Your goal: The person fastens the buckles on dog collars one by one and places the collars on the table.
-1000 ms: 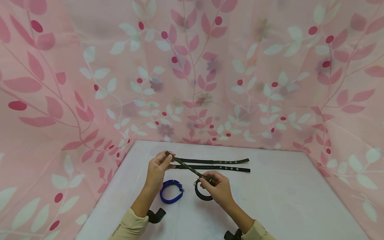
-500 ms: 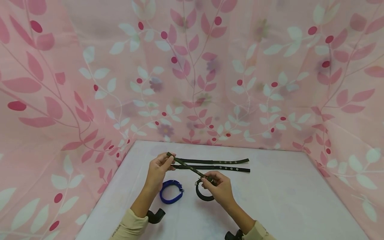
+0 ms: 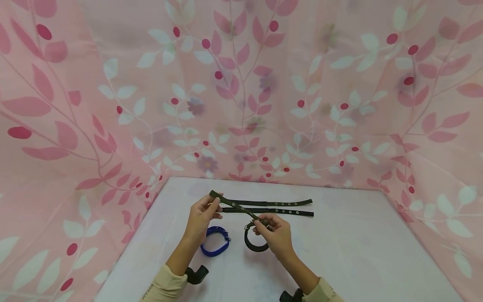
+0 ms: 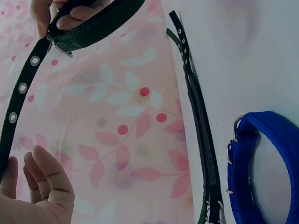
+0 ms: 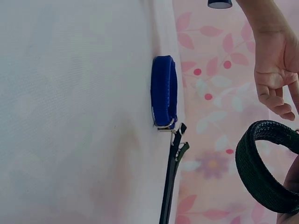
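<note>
A dark green collar with metal eyelets (image 3: 241, 208) is held above the table between both hands. My left hand (image 3: 201, 214) pinches the strap near its free tip, thumb on top. My right hand (image 3: 278, 237) pinches it near the buckle, where the buckle itself is mostly hidden by fingers. The rest of the collar hangs as a loop (image 3: 250, 245) below the right hand. In the left wrist view, the eyelet strap (image 4: 17, 102) stretches between the two hands. A closed blue collar (image 3: 216, 253) lies on the table beside the left forearm.
Behind the hands, a green collar (image 3: 286, 204) and a black collar (image 3: 264, 210) lie stretched out flat, side by side. The white table (image 3: 358, 243) is bounded by pink leaf-patterned cloth (image 3: 241, 105) at the back and sides.
My left hand has shifted slightly to the right, still holding the strap end. The right hand has barely moved, and the collars on the table stay put.
</note>
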A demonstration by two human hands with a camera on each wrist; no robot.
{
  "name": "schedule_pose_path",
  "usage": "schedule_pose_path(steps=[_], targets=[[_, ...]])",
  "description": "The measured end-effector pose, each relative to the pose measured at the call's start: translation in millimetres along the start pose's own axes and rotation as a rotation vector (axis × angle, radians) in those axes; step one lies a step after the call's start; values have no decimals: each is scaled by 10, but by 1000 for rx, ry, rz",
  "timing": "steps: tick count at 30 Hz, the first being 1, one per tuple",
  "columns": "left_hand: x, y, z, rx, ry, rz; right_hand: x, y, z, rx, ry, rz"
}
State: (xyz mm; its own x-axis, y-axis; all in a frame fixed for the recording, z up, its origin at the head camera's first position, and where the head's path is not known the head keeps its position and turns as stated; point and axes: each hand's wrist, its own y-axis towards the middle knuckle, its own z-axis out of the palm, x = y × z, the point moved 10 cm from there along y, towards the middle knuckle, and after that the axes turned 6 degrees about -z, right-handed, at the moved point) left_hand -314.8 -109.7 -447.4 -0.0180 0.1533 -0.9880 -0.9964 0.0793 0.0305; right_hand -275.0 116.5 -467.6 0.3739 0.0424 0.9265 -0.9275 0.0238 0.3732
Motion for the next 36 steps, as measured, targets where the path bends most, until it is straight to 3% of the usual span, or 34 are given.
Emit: schedule_pose_path(steps=[9, 14, 20, 27, 32, 36], targets=[[389, -138, 457, 227, 232, -54, -17, 23, -45, -87, 115, 70], [472, -224, 668, 349, 249, -60, -8, 37, -34, -118, 160, 52], [443, -222, 686, 321, 209, -7, -17, 33, 29, -117, 193, 48], [353, -240, 709, 355, 194, 67, 15, 49, 62, -29, 54, 13], [355, -256, 729, 387, 190, 42, 75, 78, 82, 45, -84, -52], [395, -263, 740, 397, 183, 3, 117, 95, 110, 79, -120, -82]])
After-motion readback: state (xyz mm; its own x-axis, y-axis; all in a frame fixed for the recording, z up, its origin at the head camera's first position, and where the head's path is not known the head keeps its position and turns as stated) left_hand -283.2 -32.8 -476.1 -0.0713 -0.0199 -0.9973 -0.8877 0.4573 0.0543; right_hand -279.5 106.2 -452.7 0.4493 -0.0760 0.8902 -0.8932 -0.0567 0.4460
